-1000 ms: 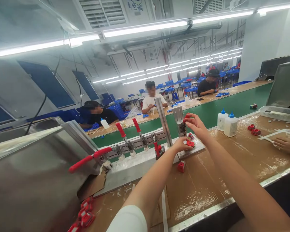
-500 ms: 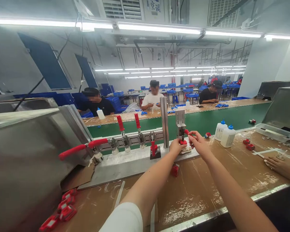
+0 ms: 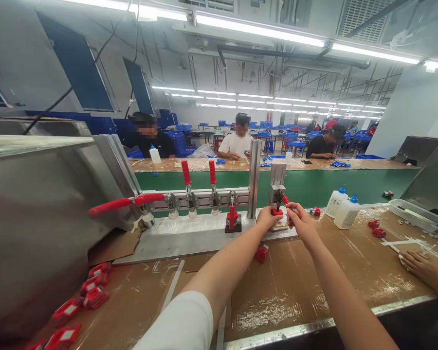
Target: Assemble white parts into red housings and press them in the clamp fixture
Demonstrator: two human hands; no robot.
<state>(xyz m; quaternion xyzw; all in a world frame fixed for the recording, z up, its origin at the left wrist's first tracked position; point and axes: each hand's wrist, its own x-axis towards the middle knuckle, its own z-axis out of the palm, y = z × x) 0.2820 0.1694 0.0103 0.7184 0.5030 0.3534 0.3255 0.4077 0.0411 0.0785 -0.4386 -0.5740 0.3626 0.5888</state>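
My left hand is closed around the edge of a small red plastic part, which sits on a pale block under the tip of a toggle clamp. Just right of it, the curled fingers of my right hand are at the clamp's red handle; they hide its lower end. To the left, another red part rests on a black base beneath a clamp with its red handle lowered. A loose red part lies on the bench below my left wrist.
A row of toggle clamps lines the metal fixture. Several red parts lie at left. Two white bottles, a white basket and another person's hand are at right. Co-workers sit beyond the green conveyor.
The camera view has tilted down and shifted slightly. My right hand has slipped a little lower at the clamp handle, exposing its red tip. My left hand stays at the red part.
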